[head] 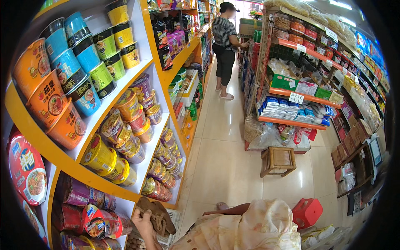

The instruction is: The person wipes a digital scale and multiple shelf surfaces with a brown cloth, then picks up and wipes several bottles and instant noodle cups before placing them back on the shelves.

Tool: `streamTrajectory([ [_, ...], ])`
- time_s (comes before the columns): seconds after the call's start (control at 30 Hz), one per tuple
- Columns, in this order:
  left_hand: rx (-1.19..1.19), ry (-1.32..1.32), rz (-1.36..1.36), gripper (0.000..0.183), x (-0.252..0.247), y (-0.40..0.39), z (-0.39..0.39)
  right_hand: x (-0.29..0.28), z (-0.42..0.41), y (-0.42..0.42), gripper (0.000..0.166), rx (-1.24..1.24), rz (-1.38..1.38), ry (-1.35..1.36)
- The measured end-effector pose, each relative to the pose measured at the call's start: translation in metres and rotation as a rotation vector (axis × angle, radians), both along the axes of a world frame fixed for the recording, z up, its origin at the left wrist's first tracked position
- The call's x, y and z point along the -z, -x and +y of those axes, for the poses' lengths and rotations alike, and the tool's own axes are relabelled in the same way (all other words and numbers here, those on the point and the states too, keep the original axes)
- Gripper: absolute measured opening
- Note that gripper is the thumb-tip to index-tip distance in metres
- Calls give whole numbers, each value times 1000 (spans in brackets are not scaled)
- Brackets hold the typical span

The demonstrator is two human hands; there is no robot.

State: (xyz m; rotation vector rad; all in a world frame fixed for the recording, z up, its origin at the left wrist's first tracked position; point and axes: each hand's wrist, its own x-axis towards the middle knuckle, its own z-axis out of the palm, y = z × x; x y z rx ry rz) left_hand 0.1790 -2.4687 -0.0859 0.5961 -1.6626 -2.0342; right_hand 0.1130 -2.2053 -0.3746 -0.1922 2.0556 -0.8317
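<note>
At the bottom centre-left, my left hand (143, 222) grips a brown sandal (159, 218) by its edge, thumb and fingers closed on it; part of what looks like a second brown sandal lies against it. Below and behind them is a white plastic basket (172, 215), with round pale items beside it. Close to the hand's left stand instant noodle bowls (95, 221) on the lowest shelf. My right hand is not in view. The patterned pale cloth of a garment (250, 226) covers the lower centre, with part of a leg and a foot (222, 206) beyond it.
Shelves with orange edges (106, 184) hold noodle cups on the left. A wooden stool (278, 161) and a red plastic stool (307, 213) stand on the tiled floor at right. A stocked rack (293, 122) is ahead. Another person (223, 47) stands in the aisle.
</note>
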Motion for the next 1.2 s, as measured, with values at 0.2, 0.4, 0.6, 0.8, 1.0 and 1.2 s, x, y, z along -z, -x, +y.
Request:
streamTrajectory([
  [0.2,-39,78,41,21,-16,9,6,-14,-4,17,25,50,17,42],
  [0.4,-151,195,47,17,-23,1,10,-26,-11,44,24,78,93,62],
  [0.6,-265,194,71,18,-3,-25,-5,-48,-29,55,23,-16,87,242],
  [0.8,-346,186,110,26,2,-53,-15,-73,-55,67,22,-247,200,338],
  [1.0,-466,235,86,16,-13,-77,-16,-89,-98,73,17,-377,492,498],
  [1.2,-557,520,-291,16,-15,-99,-27,-141,-152,63,5,-450,394,829],
])
